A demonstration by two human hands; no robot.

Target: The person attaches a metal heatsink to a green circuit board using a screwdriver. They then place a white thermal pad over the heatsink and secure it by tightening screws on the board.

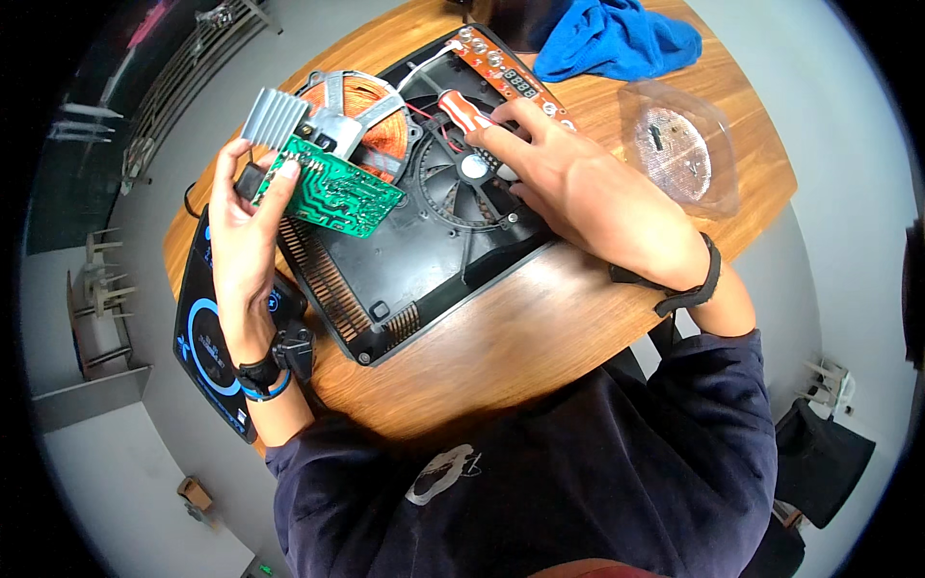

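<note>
My left hand (243, 231) grips the green circuit board (335, 193), raised at a tilt, with a finned metal heatsink (275, 118) attached. Behind them is a copper coil (381, 135) in a grey frame. My right hand (588, 188) is closed on a screwdriver (461, 111) with red and white handle, over the black housing (376, 275) beside its fan (445, 197). The screwdriver's tip is hidden. An orange display board (506, 72) with buttons lies along the housing's back right, joined to white and thin red wires.
A blue cloth (617, 39) lies at the back of the wooden table (482, 356). A clear plastic tray (674, 154) is on the right. A black panel with a blue ring (207, 356) is at the left edge. Chairs (824, 443) stand on the floor beyond the table.
</note>
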